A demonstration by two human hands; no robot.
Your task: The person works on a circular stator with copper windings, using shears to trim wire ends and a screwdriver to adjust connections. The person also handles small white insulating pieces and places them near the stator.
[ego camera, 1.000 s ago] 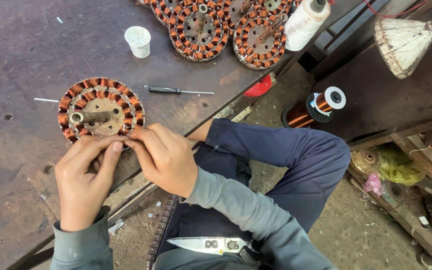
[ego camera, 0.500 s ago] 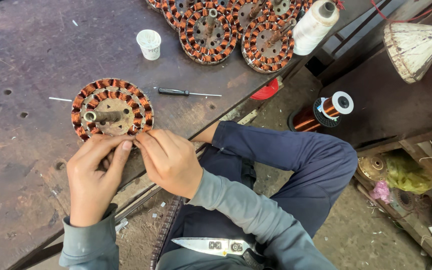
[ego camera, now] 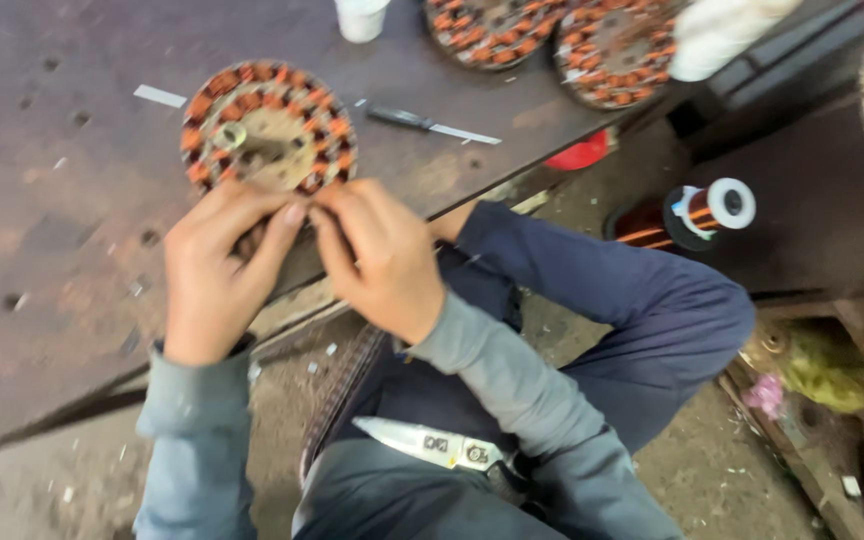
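Note:
A round motor stator (ego camera: 268, 127) with copper-coloured coils lies on the dark metal table (ego camera: 62, 210). My left hand (ego camera: 214, 270) and my right hand (ego camera: 377, 255) meet at the stator's near rim, fingertips pinched together on its edge windings. What the fingertips pinch is too small and blurred to tell. Both wrists wear grey sleeves.
A screwdriver (ego camera: 432, 123) lies right of the stator. Two more stators (ego camera: 492, 30) (ego camera: 617, 50), a white cup (ego camera: 360, 18) and a white spool (ego camera: 717, 35) sit at the table's far edge. A copper wire spool (ego camera: 707, 210) stands to the right. Scissors (ego camera: 432, 445) rest on my lap.
The view has shifted down and blurred, so the table objects sit higher in frame. Both hands stay pinched at the stator's near rim.

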